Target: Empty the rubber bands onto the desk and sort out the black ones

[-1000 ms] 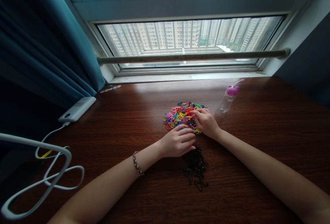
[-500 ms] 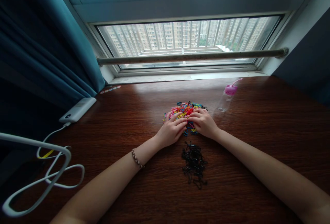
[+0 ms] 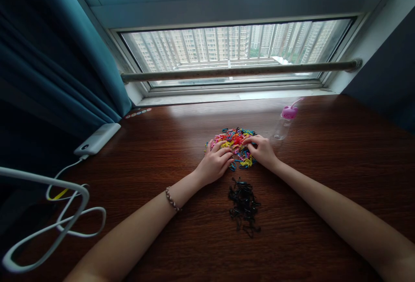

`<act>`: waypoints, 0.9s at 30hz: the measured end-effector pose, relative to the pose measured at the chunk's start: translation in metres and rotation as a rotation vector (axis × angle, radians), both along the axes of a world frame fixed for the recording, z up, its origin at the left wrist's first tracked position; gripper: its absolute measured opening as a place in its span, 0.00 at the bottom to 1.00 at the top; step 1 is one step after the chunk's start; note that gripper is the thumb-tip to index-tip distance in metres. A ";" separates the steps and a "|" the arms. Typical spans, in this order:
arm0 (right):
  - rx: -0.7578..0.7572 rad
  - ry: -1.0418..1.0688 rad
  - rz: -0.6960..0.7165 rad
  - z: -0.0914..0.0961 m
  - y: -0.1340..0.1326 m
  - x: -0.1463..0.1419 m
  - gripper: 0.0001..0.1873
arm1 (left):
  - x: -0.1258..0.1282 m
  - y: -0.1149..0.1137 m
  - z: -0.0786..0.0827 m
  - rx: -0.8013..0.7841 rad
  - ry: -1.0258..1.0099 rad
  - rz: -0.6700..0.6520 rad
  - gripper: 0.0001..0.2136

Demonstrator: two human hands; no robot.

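Note:
A heap of small colourful clips [image 3: 236, 140] lies on the dark wooden table [image 3: 324, 152] near the window. My left hand [image 3: 215, 163] rests on the heap's left side, fingers curled and spread over the clips. On the heap's right side lies my right hand [image 3: 262, 151], its fingertips pressed into the clips. A smaller pile of black clips [image 3: 244, 204] sits apart, just in front of both hands. Whether either hand pinches a clip is hidden by the fingers.
A clear small bottle with a pink cap [image 3: 285, 122] stands right of the heap. A white power bank [image 3: 97, 138] with a white cable [image 3: 65, 213] lies at the left edge by a blue curtain [image 3: 65, 57]. A metal rail [image 3: 240, 71] crosses the window.
My left hand moved from the black pile up onto the colourful heap. My right hand shifted slightly to the right on the heap. The black pile now shows fully.

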State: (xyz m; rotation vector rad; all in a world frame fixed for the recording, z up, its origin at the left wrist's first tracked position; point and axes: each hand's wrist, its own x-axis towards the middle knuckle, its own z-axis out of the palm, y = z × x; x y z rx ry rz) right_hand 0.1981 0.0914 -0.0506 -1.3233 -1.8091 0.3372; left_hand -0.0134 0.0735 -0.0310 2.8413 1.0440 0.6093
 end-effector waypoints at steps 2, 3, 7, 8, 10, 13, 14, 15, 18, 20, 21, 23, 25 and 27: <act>0.015 -0.017 -0.013 0.000 -0.001 0.000 0.11 | 0.000 0.000 -0.001 0.005 0.000 0.007 0.13; 0.021 -0.025 -0.014 0.001 -0.001 -0.001 0.11 | 0.000 0.000 -0.001 0.005 0.005 0.000 0.13; 0.014 -0.039 -0.015 0.005 0.000 0.002 0.10 | 0.000 0.000 0.001 -0.011 0.051 -0.078 0.17; 0.004 -0.044 -0.010 0.006 0.000 0.003 0.10 | 0.000 0.001 0.002 -0.018 0.068 -0.098 0.18; -0.025 -0.070 0.025 0.007 0.002 0.006 0.09 | 0.000 0.001 0.003 -0.040 0.102 -0.121 0.20; -0.076 -0.144 0.094 0.007 0.005 0.010 0.07 | 0.001 0.002 0.003 -0.078 0.137 -0.120 0.21; -0.089 -0.162 0.105 0.007 0.005 0.010 0.07 | 0.001 0.002 0.003 -0.087 0.145 -0.117 0.22; -0.099 -0.171 0.112 0.006 0.006 0.010 0.07 | 0.002 0.003 0.002 -0.094 0.152 -0.115 0.21; -0.110 -0.143 0.120 0.004 0.005 0.009 0.08 | 0.002 0.004 0.001 -0.096 0.167 -0.114 0.21; -0.128 -0.078 0.134 0.004 0.004 0.008 0.10 | 0.002 0.004 0.001 -0.088 0.166 -0.106 0.21; -0.143 -0.030 0.146 0.004 0.004 0.008 0.11 | 0.002 0.004 0.001 -0.083 0.161 -0.100 0.21; -0.169 0.075 0.174 0.005 0.005 0.007 0.12 | 0.002 0.003 0.002 -0.078 0.147 -0.085 0.21; -0.180 0.158 0.203 0.007 0.006 0.007 0.12 | 0.002 0.003 0.003 -0.078 0.126 -0.064 0.19; -0.181 0.205 0.228 0.008 0.008 0.008 0.11 | 0.002 0.002 0.003 -0.074 0.104 -0.036 0.18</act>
